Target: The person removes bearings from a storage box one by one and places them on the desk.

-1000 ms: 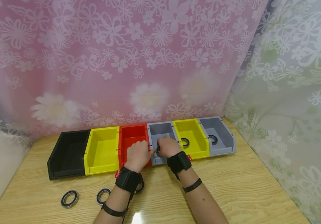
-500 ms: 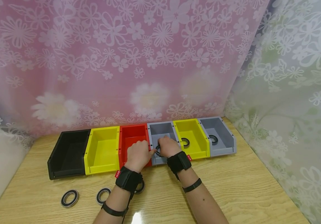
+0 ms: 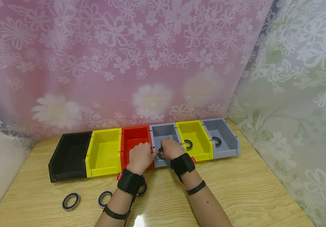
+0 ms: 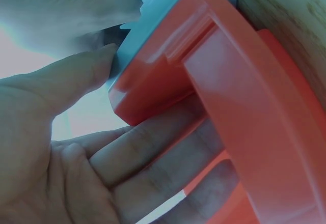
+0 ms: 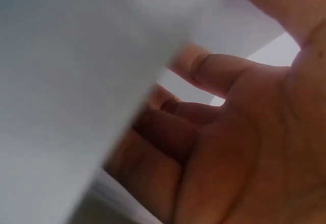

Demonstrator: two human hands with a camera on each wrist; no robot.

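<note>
In the head view my right hand (image 3: pixel 172 148) reaches into the middle grey bin (image 3: pixel 163 128) and pinches a ball bearing (image 3: pixel 160 152), a dark ring with a metal edge. My left hand (image 3: pixel 140 156) is over the red bin (image 3: pixel 135 133). In the left wrist view its fingers (image 4: pixel 147 142) go inside the red bin while the thumb lies at the neighbouring grey wall (image 4: pixel 153 20), so the hand grips the joined side walls. The right wrist view shows curled fingers (image 5: pixel 168 127), partly hidden behind a blurred grey wall (image 5: pixel 76 81).
A bearing (image 3: pixel 188 144) lies in the right yellow bin (image 3: pixel 192 126), another bearing (image 3: pixel 216 141) in the end grey bin (image 3: pixel 225 151). Left stand a yellow bin (image 3: pixel 106 138) and a black bin (image 3: pixel 72 145). Loose bearings (image 3: pixel 71 201) lie on the wooden table (image 3: pixel 236 195), one partly behind the left wrist.
</note>
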